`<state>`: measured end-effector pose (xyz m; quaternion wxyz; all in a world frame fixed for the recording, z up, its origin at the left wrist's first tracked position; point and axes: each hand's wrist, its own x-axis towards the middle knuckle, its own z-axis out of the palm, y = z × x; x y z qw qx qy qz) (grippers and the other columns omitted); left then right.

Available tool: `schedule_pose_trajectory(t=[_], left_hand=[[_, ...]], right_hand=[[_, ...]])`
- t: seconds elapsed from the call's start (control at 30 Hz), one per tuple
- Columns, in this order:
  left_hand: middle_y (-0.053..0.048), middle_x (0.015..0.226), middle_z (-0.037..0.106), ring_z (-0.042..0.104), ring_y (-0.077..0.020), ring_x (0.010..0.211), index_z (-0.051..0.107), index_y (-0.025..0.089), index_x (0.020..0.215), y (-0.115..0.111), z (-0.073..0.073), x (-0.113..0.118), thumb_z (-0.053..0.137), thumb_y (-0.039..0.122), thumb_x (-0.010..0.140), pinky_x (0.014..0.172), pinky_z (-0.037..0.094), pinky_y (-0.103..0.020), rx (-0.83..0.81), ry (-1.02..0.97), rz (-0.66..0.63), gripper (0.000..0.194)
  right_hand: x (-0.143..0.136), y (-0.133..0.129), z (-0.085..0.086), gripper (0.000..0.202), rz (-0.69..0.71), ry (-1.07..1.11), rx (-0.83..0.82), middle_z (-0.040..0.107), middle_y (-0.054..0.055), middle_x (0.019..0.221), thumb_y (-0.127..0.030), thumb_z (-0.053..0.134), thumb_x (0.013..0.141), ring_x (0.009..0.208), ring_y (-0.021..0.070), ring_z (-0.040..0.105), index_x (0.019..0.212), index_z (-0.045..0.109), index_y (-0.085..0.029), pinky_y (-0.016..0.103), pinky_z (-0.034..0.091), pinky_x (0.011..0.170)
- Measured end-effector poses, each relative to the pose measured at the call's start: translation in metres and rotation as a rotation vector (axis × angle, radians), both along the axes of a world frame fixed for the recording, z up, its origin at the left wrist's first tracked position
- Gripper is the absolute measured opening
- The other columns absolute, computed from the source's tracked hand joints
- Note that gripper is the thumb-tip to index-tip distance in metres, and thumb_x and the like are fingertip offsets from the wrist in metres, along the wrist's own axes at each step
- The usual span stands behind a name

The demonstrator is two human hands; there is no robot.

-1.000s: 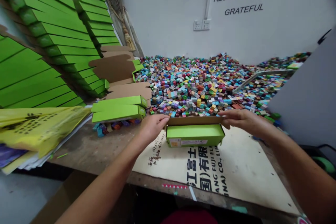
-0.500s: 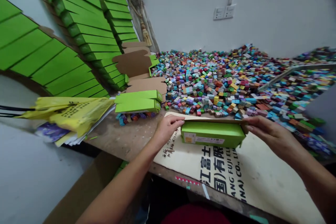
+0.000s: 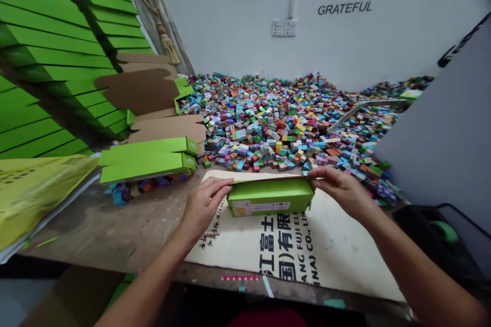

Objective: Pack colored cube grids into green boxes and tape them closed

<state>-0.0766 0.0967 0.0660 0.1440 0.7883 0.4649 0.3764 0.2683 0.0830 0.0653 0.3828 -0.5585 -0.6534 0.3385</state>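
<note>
A green cardboard box (image 3: 272, 198) with a white label on its near side stands on a pale printed sheet (image 3: 345, 245). Its lid edge is raised a little along the top. At the box's left end, my left hand (image 3: 207, 202) pinches the corner of the lid between thumb and fingers. The opposite top corner is pinched by my right hand (image 3: 339, 189). The inside of the box is hidden from view.
Many small colourful blocks (image 3: 261, 117) are heaped behind the sheet. To the left lie two flat green boxes (image 3: 148, 161), open brown cardboard (image 3: 141, 93), a yellow bag (image 3: 42, 184) and tall green stacks (image 3: 57, 46). A grey panel (image 3: 441, 138) stands at right.
The view has turned to the right, so the box and both hands appear further left. My hands still hold the same two corners; the lid edge looks slightly lower.
</note>
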Motion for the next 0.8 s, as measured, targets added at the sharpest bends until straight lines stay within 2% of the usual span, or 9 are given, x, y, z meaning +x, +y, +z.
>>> schedule_pose_trajectory(t=[0.07,0.13,0.27,0.33,0.43,0.5,0.6,0.7,0.8], left_hand=[[-0.005,0.098,0.066,0.061,-0.0183,0.092,0.066,0.021,0.103,-0.002,-0.004,0.0,0.047,0.031,0.091,0.079,0.049,-0.029,0.021,0.017,-0.008,0.025],[-0.005,0.104,0.065,0.059,-0.0188,0.098,0.063,0.022,0.109,-0.006,-0.016,-0.002,0.046,0.028,0.092,0.084,0.048,-0.031,0.07,0.045,-0.018,0.025],[-0.006,0.125,0.056,0.047,-0.022,0.119,0.051,0.026,0.126,-0.015,-0.048,-0.01,0.044,0.022,0.093,0.1,0.04,-0.041,0.207,0.142,-0.024,0.034],[-0.006,0.133,0.049,0.036,-0.0244,0.13,0.046,0.026,0.13,-0.017,-0.055,-0.014,0.043,0.021,0.093,0.104,0.035,-0.046,0.25,0.188,-0.023,0.037],[-0.01,0.141,0.04,0.029,-0.0286,0.134,0.051,0.023,0.125,-0.019,-0.043,-0.013,0.046,0.025,0.092,0.105,0.031,-0.052,0.299,0.275,0.02,0.034],[-0.011,0.139,0.043,0.033,-0.0298,0.131,0.055,0.022,0.122,-0.02,-0.026,-0.002,0.05,0.031,0.09,0.105,0.029,-0.054,0.323,0.341,0.028,0.033],[-0.008,0.133,0.051,0.036,-0.0292,0.129,0.054,0.025,0.123,-0.018,-0.007,0.028,0.055,0.036,0.087,0.106,0.027,-0.054,0.337,0.429,-0.08,0.037],[-0.007,0.137,0.048,0.037,-0.0281,0.129,0.05,0.026,0.128,-0.013,-0.01,0.06,0.055,0.027,0.086,0.103,0.033,-0.05,0.313,0.49,-0.208,0.042],[-0.005,0.136,0.049,0.043,-0.0258,0.125,0.046,0.026,0.132,-0.01,-0.025,0.076,0.044,0.007,0.084,0.099,0.038,-0.046,0.335,0.492,-0.198,0.052]], right_hand=[[0.001,-0.004,-0.004,0.026,0.005,-0.061,0.03,0.067,0.005,0.099,-0.038,0.056,0.082,0.091,0.0215,0.062,0.103,0.061,-0.023,0.034,0.05,0.08],[0.0,-0.011,-0.017,0.023,-0.024,-0.138,0.135,0.067,0.005,0.105,-0.035,0.052,0.085,0.097,0.0221,0.061,0.103,0.062,-0.024,0.036,0.049,0.084],[-0.009,-0.033,-0.062,0.026,-0.065,-0.315,0.418,0.053,0.008,0.132,-0.026,0.045,0.09,0.117,0.0233,0.051,0.113,0.057,-0.027,0.043,0.043,0.095],[-0.012,-0.043,-0.077,0.034,-0.097,-0.384,0.513,0.044,0.009,0.14,-0.022,0.043,0.09,0.123,0.0237,0.047,0.122,0.051,-0.027,0.045,0.042,0.096],[-0.011,-0.05,-0.072,0.038,-0.086,-0.469,0.551,0.046,0.008,0.138,-0.02,0.044,0.09,0.124,0.0235,0.045,0.127,0.047,-0.027,0.046,0.041,0.097],[-0.007,-0.047,-0.056,0.037,-0.05,-0.496,0.556,0.053,0.006,0.132,-0.022,0.045,0.09,0.123,0.0229,0.047,0.126,0.049,-0.028,0.045,0.041,0.098],[-0.007,-0.036,-0.039,0.037,-0.022,-0.549,0.573,0.056,0.005,0.129,-0.026,0.046,0.091,0.123,0.0236,0.046,0.128,0.049,-0.028,0.045,0.039,0.1],[-0.021,-0.029,-0.046,0.045,0.005,-0.653,0.55,0.049,0.005,0.136,-0.027,0.046,0.09,0.13,0.0272,0.037,0.135,0.042,-0.029,0.051,0.035,0.101],[-0.038,-0.031,-0.06,0.055,-0.044,-0.666,0.561,0.04,0.006,0.143,-0.023,0.047,0.088,0.135,0.0296,0.027,0.141,0.032,-0.027,0.055,0.033,0.102]])
